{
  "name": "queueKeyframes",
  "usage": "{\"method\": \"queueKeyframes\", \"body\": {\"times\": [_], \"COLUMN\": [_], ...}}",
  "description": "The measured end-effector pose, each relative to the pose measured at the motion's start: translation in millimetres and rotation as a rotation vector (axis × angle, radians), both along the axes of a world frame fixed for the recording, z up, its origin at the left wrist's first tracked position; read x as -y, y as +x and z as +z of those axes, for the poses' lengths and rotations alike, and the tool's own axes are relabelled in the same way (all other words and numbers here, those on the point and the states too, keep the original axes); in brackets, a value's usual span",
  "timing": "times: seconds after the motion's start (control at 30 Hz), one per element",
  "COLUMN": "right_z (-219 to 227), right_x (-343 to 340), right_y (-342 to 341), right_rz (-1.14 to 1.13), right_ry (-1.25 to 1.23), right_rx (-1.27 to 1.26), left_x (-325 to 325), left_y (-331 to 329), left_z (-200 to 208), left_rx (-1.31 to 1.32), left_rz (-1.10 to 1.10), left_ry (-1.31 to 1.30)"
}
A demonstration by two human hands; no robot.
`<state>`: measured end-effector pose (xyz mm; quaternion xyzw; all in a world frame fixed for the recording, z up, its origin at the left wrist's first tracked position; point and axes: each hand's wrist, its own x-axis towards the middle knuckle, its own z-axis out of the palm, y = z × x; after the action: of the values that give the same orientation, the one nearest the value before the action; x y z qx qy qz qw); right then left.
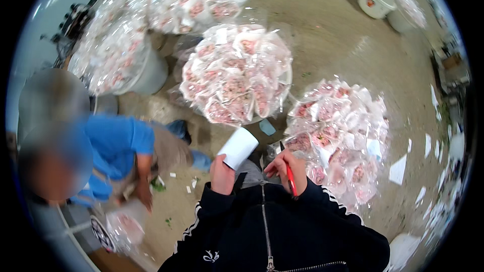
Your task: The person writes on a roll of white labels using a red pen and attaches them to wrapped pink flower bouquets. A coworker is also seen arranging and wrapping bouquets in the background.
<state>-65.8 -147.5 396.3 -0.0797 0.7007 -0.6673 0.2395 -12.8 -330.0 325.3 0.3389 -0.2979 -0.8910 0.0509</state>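
Note:
My left hand is closed on a white sheet or pad of paper, held in front of my body; whether it is one sheet or several I cannot tell. In my right hand is a red pen, its dark tip pointing away from me and apart from the paper. Just beyond the paper stands a large round cluster of pink flower bouquets in clear and white wrap. Another cluster of wrapped bouquets is close to my right hand.
At the left, a person in a blue shirt leans beside a wrapped bouquet. Further bouquets fill a grey bucket and the area behind. White buckets stand at the far right. Paper scraps litter the floor on the right.

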Motion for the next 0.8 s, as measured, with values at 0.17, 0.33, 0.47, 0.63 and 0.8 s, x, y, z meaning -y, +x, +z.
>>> {"method": "queueKeyframes", "body": {"times": [0.17, 0.33, 0.47, 0.63, 0.8], "right_z": [5.8, 4.0, 4.7, 1.9, 2.6], "right_x": [-35.4, -75.5, -96.3, -102.0, -93.1], "right_y": [37.0, 59.2, 61.8, 54.5, 49.0], "right_rz": [-0.200, -0.397, -0.552, -0.655, -0.736], "right_ry": [0.092, 0.157, 0.216, 0.172, 0.071], "right_rx": [-0.357, -0.672, -0.679, -0.551, -0.383], "left_x": [-12.7, -44.8, -77.5, -115.2, -113.8], "left_y": [-60.0, -102.8, -121.8, -121.1, -121.5], "left_z": [4.9, 8.0, 6.4, 14.2, 15.3], "left_rx": [-0.067, -0.087, -0.101, -0.048, -0.023], "left_rz": [-0.025, -0.122, -0.291, -0.517, -0.614], "left_ry": [-0.006, -0.046, -0.017, 0.020, -0.003]}}
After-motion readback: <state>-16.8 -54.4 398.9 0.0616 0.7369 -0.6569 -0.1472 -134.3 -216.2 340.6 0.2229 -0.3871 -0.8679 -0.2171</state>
